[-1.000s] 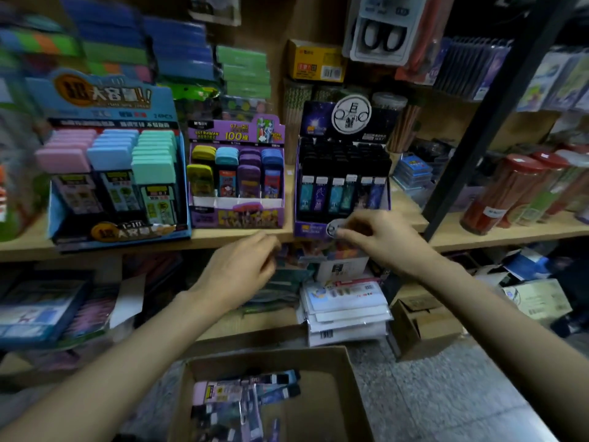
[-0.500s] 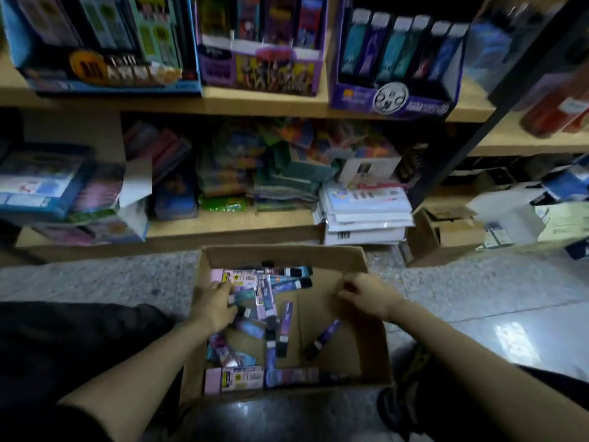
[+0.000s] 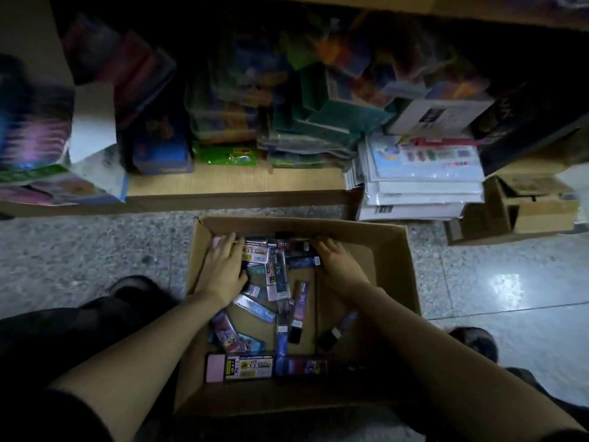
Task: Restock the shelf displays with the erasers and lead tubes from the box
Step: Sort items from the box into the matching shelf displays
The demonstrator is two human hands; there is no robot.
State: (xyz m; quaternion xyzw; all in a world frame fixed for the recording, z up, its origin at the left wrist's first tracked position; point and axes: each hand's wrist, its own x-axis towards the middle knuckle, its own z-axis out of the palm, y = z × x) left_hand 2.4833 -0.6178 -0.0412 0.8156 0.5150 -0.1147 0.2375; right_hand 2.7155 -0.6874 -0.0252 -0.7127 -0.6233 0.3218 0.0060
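The cardboard box [image 3: 390, 275] is sitting on the floor [image 3: 79, 250] below the shelf [image 3: 236, 185]. The left hand [image 3: 223, 269] is lying at the box's 11 o'clock, fingers straight and spread flat over the packs [image 3: 255, 253] — gripping nothing. The right hand [image 3: 336, 263] is reaching in at 1 o'clock, fingers bent over the lead tubes [image 3: 281, 277]; whether it is grasping any, I cannot tell. A pink eraser [image 3: 239, 368] is lying at 6 o'clock — against the near wall.
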